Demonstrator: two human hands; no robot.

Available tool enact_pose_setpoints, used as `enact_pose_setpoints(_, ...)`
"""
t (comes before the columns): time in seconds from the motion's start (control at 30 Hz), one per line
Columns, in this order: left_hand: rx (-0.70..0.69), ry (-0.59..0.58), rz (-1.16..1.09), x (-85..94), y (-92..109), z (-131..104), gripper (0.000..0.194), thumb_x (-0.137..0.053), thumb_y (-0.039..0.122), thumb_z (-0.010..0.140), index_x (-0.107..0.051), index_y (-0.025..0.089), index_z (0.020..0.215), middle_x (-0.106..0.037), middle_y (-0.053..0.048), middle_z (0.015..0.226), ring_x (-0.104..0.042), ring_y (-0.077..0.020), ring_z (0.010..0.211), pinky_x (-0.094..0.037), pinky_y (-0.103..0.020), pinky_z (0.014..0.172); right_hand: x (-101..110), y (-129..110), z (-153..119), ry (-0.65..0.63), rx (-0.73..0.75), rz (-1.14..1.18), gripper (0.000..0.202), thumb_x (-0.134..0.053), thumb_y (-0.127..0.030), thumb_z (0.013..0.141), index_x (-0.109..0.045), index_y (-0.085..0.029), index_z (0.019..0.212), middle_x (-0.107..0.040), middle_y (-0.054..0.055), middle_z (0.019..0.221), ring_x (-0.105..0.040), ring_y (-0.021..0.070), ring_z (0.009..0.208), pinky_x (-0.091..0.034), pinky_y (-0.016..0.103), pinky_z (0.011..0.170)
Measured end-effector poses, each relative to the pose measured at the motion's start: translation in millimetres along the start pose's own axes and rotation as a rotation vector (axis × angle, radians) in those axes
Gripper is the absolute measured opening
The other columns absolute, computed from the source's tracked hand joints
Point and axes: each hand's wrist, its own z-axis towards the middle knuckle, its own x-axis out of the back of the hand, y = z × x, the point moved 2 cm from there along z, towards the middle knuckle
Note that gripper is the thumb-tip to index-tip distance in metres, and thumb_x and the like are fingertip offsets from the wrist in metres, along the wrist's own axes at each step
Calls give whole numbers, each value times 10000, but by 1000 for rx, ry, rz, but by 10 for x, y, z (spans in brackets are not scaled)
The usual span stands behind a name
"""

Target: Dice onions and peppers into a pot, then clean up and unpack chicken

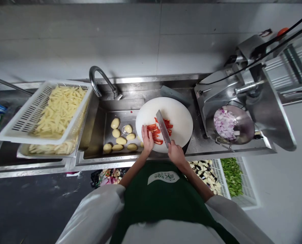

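A round white cutting board (177,113) lies over the right edge of the sink, and strips of red pepper (156,135) are spread on its middle. My right hand (176,153) is closed around the handle of a cleaver (163,128). The blade stands among the pepper, with cut pieces on both sides of it. My left hand (147,139) lies with fingers stretched over the pepper left of the blade, pressing on the strips. Its fingertips point away from me.
Peeled potatoes (121,140) lie in the sink (107,118) under a faucet (101,79). At left, a white basket (18,130) holds potato strips. A pot (246,127) of chopped onion stands by a slicer (273,112) at right. Below are baskets of chopped eggplant (206,174) and green pieces (231,176).
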Motion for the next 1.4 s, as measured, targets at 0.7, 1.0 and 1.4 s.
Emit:
enact_pose_setpoints(0.7, -269, -146, 246, 308, -49, -178, 357, -633, 471, 976, -678, 258, 1259, -503, -148, 1482, -445, -327, 1452, -377, -581, 1237, -38, -46, 10, -47, 5, -37, 302, -315, -251, 1117, -561, -125, 1239, -768, 192, 1044, -755, 296, 1011, -472, 324, 829)
enact_pose_setpoints(1.0, -122, -218, 28, 90, -71, 38, 651, -368, 503, 1084, -251, 266, 1679, -117, -79, 1792, -107, -241, 1659, -120, -483, 1370, -184, -245, 188, -74, 43, -78, 326, -388, -169, 1070, -561, -105, 1339, -760, 206, 1111, -745, 287, 1088, -507, 334, 905)
enact_pose_setpoints(1.4, -105, -176, -8, 76, -123, 23, 670, -297, 510, 1095, -207, 234, 1699, -117, -59, 1795, -99, -207, 1659, -78, -424, 1380, -187, -355, 267, -22, 94, -44, 341, -389, -178, 1070, -545, -101, 1364, -762, 196, 1099, -750, 290, 1056, -527, 345, 899)
